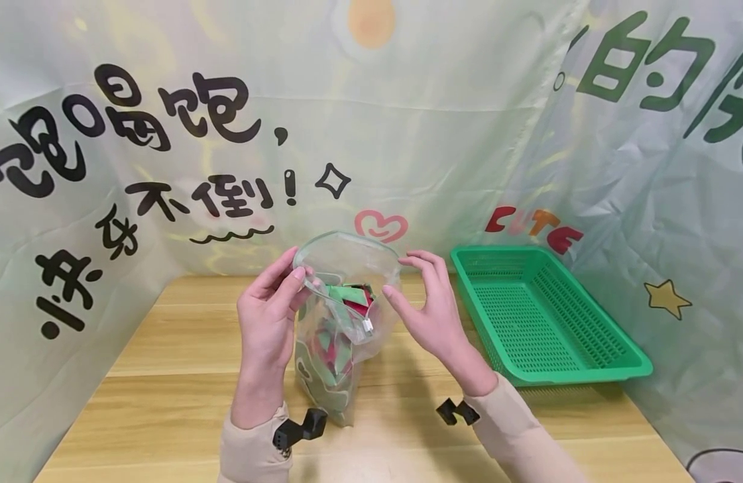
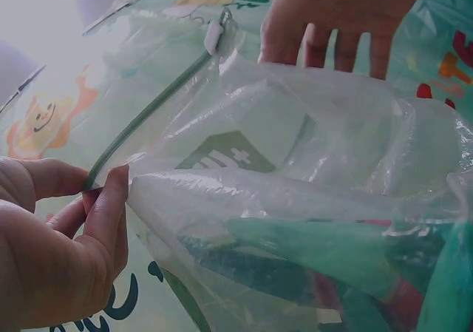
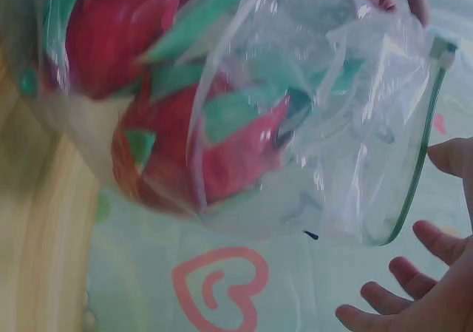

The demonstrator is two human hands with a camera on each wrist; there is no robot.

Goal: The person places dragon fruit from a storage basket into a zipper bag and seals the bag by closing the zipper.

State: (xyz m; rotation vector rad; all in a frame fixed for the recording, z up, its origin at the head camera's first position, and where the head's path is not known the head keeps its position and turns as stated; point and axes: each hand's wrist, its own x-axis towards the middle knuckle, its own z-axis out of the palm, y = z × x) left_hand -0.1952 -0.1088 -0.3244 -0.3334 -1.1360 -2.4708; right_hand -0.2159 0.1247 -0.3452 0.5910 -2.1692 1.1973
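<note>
- Clear plastic makes up the zip bag (image 1: 341, 329) between my hands, with a thin green strip (image 2: 149, 115) along its mouth and a small white slider (image 1: 368, 325) on it.
- My left hand (image 1: 269, 308) pinches the mouth's edge between thumb and fingers, so it is the nearer one.
- My right hand (image 1: 428, 302) has its fingers spread and grips nothing; it is just beside the opposite edge, and I cannot tell whether a fingertip touches the plastic.
- From my left hand the open mouth lies to the right, and from my right hand to the left. The bag's long axis runs roughly upright, mouth at the top, base down toward me; I cannot tell whether the base rests on anything.
- Red-and-green pieces (image 1: 355, 298) with pointed, leaf-like parts sit inside, some showing just below the mouth.
- Beneath is a pale wood-grain table (image 1: 166, 355); a bright green, rectangular plastic basket (image 1: 583, 376) with perforated sides stands at my right, well apart from the bag.
- Pale green printed cloth (image 1: 408, 100) hangs around the table, carrying large dark characters, a pink heart and a yellow star.
</note>
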